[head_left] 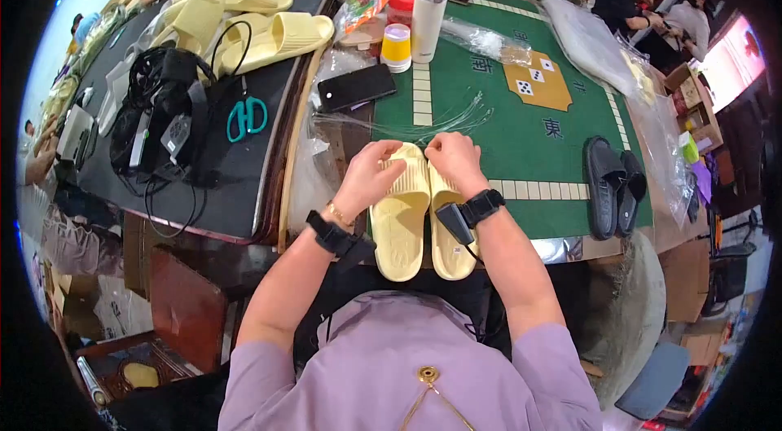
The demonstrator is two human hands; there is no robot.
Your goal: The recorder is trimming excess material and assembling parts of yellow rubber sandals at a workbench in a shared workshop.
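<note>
My left hand [368,177] is curled over the strap end of a pale yellow slipper [399,215], fingers bent and gripping its ribbed upper. My right hand [456,159] does the same on the second yellow slipper [446,231], fingers closed down on the toe end. The two slippers lie side by side, touching along their long edges, soles smooth and foamy-looking, heels pointing back toward me at the near edge of the green felt table [505,129]. A black strap sits on each of my wrists.

Just beyond my fingertips a fan of thin clear plastic strands [423,123] lies on the felt. Further left a black phone [355,87] rests flat on crinkled clear plastic. A pair of dark grey slippers [612,185] lies well apart to my right, stacked against each other. At the far side stand a tall white cylindrical flask [428,17] and a small yellow-banded jar [397,46]. On the dark table to my left are teal-handled scissors [247,116] and a heap of more yellow slippers [244,15]
</note>
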